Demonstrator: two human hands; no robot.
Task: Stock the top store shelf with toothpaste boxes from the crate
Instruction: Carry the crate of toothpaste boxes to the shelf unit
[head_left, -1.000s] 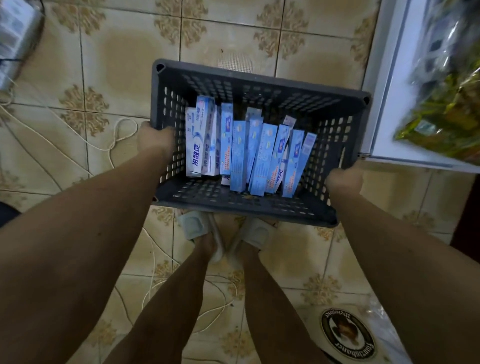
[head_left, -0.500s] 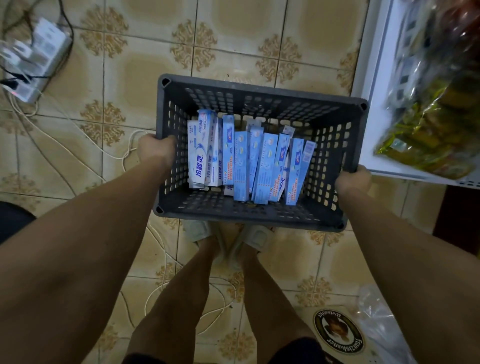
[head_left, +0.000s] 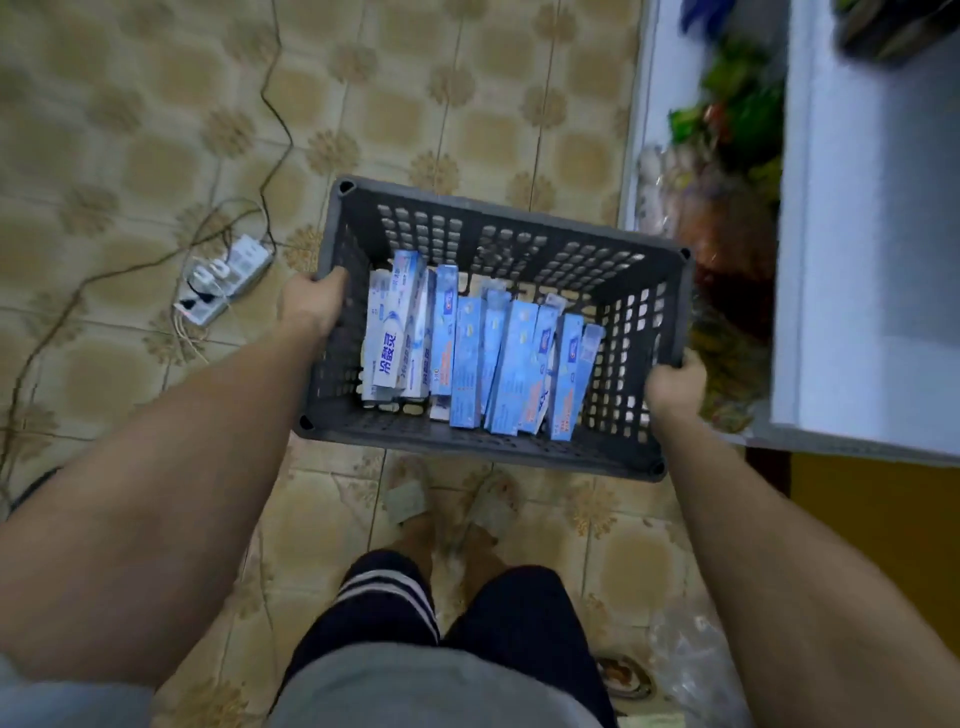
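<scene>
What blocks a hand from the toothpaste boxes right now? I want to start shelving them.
Nothing lies over the toothpaste boxes; the crate is open-topped. But the left hand and right hand both grip the crate's side walls, so neither is free. The top shelf itself isn't identifiable in view.

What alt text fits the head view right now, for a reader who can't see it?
Seen from above, a person's left hand and right hand grip opposite sides of a dark grey crate of blue toothpaste boxes, held above a patterned tile floor. A white shelf unit stands to the right.
</scene>
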